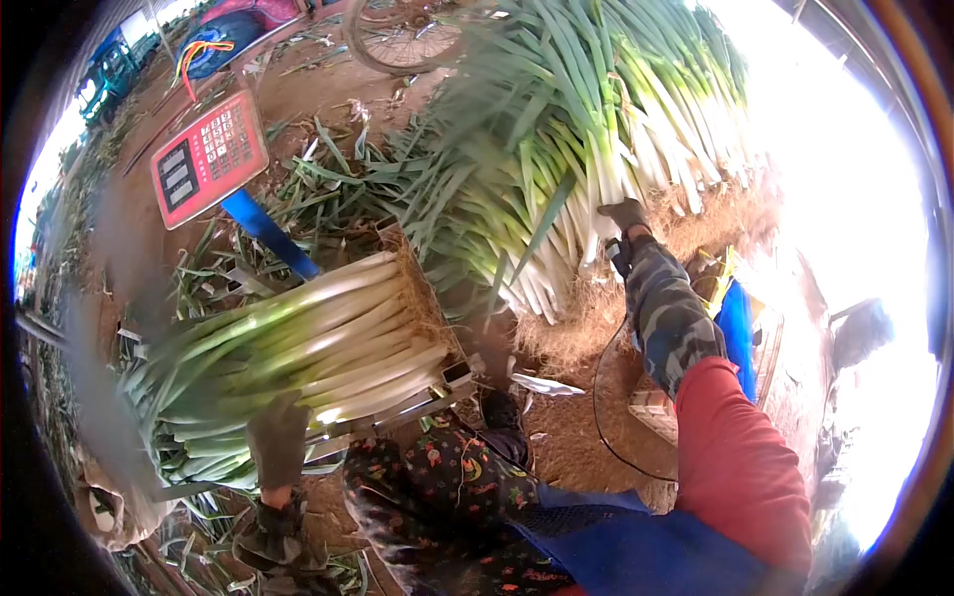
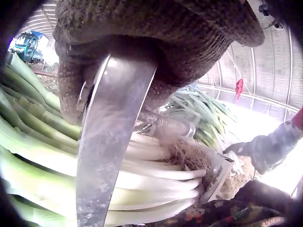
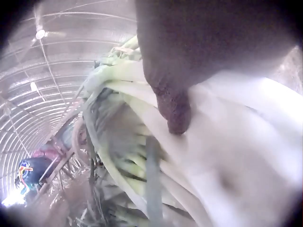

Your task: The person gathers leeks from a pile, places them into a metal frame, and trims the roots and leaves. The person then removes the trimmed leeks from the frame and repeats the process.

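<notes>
My left hand (image 1: 278,442), in a dark knitted glove, grips a broad metal blade (image 2: 113,142) over a stack of long green onions (image 1: 338,328). Its fingers curl at the blade's base, and the handle is hidden. The stack lies on a metal frame (image 2: 218,177), white ends and roots towards the right. Out to the right, my gloved right hand (image 1: 624,214) holds white stalks at the edge of a bigger pile of green onions (image 1: 556,169). One fingertip (image 3: 177,123) bends down onto a stalk; most of the right hand's fingers are hidden or blurred.
A red scale display (image 1: 211,159) stands on a blue post (image 1: 268,233) behind the stack. Loose leaves (image 1: 328,174) litter the dirt floor. A bicycle wheel (image 1: 402,40) is at the back. A black cable (image 1: 601,417) loops near my right arm, beside a wooden crate (image 1: 651,412).
</notes>
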`<action>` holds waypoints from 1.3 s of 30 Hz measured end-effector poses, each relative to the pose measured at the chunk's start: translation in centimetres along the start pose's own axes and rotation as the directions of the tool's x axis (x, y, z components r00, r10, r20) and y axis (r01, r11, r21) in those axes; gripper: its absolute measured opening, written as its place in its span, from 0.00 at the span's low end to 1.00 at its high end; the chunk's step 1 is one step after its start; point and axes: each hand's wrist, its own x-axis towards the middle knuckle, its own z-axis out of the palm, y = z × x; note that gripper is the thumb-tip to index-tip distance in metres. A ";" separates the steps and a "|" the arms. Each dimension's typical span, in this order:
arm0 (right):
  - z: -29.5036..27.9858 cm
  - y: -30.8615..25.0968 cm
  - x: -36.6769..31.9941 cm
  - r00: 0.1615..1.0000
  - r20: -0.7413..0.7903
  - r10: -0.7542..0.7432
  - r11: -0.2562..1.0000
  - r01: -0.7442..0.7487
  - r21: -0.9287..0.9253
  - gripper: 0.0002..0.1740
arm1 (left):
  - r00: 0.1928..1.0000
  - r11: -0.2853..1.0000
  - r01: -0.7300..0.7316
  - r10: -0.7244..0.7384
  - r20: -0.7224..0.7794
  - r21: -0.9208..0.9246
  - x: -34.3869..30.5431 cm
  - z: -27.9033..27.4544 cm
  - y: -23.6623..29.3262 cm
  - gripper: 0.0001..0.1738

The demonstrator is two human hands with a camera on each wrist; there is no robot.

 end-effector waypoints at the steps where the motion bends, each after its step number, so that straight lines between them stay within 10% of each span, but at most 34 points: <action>1: -1.5 -1.2 -1.2 0.998 0.058 0.007 1.000 -0.007 0.011 0.37 | 0.999 0.999 0.046 -0.046 0.009 -0.023 0.0 -0.3 0.3 0.12; 6: -5.7 -3.8 -9.9 0.931 0.362 0.040 0.863 -0.215 0.458 0.23 | 0.970 0.975 0.210 -0.217 0.114 0.068 0.2 -0.5 0.4 0.16; 8: -6.0 -1.7 -12.9 0.707 0.292 -0.644 0.765 0.607 0.217 0.16 | 1.000 0.994 -0.014 0.016 -0.012 0.104 -0.5 1.0 -2.1 0.14; 11: -7.4 -3.0 -20.9 0.690 0.325 -0.647 0.758 0.531 0.379 0.18 | 0.999 0.964 -0.026 0.037 -0.039 0.263 0.1 3.1 -5.2 0.15; 13: -5.2 -1.3 -24.6 0.701 0.427 -0.571 0.740 0.214 0.638 0.19 | 0.996 0.946 -0.064 0.081 -0.039 0.317 -0.2 2.9 -4.8 0.18; 14: -4.8 -0.9 -26.3 0.652 0.533 -0.540 0.510 -0.250 0.823 0.19 | 0.998 0.951 -0.017 0.037 -0.060 0.309 -0.2 2.5 -3.4 0.19; 15: -4.8 -1.2 -28.4 0.592 0.631 -0.501 0.152 -0.657 0.738 0.20 | 0.950 0.854 -0.219 0.296 -0.096 0.471 0.0 3.3 -4.1 0.21; 16: -2.2 0.1 -28.9 0.658 0.586 -0.473 0.251 -0.537 0.805 0.18 | 0.836 0.686 -0.385 0.543 -0.082 0.617 0.1 4.0 -5.0 0.24; 17: 0.3 1.5 -29.5 0.718 0.538 -0.441 0.358 -0.409 0.839 0.18 | 0.973 0.949 -0.192 0.218 -0.081 0.250 -0.7 3.3 0.4 0.26; 22: 0.2 -1.0 -36.9 0.568 0.624 -0.536 0.053 -0.715 0.697 0.17 | 0.816 0.844 -0.076 0.359 0.453 -0.532 -4.2 6.1 19.5 0.36; 25: 8.3 3.8 -36.7 0.608 0.518 -0.601 0.135 -0.562 0.816 0.20 | 0.858 0.847 -0.224 0.406 0.315 -0.482 -7.4 9.9 24.2 0.29; 26: 1.3 0.0 -40.6 0.677 0.518 -0.523 0.646 -0.082 0.759 0.20 | 0.877 0.841 -0.302 0.429 0.215 -0.450 -7.6 12.8 23.4 0.26; 27: 2.3 1.7 -40.9 0.564 0.338 -0.754 0.279 -0.191 0.941 0.22 | 0.847 0.835 -0.393 0.492 0.201 -0.385 -7.9 13.4 23.0 0.20; 29: 2.3 3.1 -41.2 0.567 0.610 -0.553 0.190 -0.627 0.756 0.24 | 0.835 0.845 -0.444 0.511 0.206 -0.299 -8.9 13.8 22.9 0.19; 32: 4.3 4.1 -42.0 0.664 0.342 -0.665 0.226 -0.257 0.940 0.22 | 0.831 0.857 -0.476 0.512 0.218 -0.198 -9.9 13.1 22.9 0.18; 35: 5.2 3.4 -41.2 0.544 0.734 -0.407 -0.068 -0.819 0.570 0.21 | 0.834 0.866 -0.485 0.500 0.232 -0.123 -10.2 12.2 23.1 0.18; 39: 3.5 3.1 -43.9 0.689 0.434 -0.581 0.051 -0.501 0.864 0.24 | 0.816 0.889 -0.447 0.450 0.362 -0.098 -11.2 10.3 24.0 0.17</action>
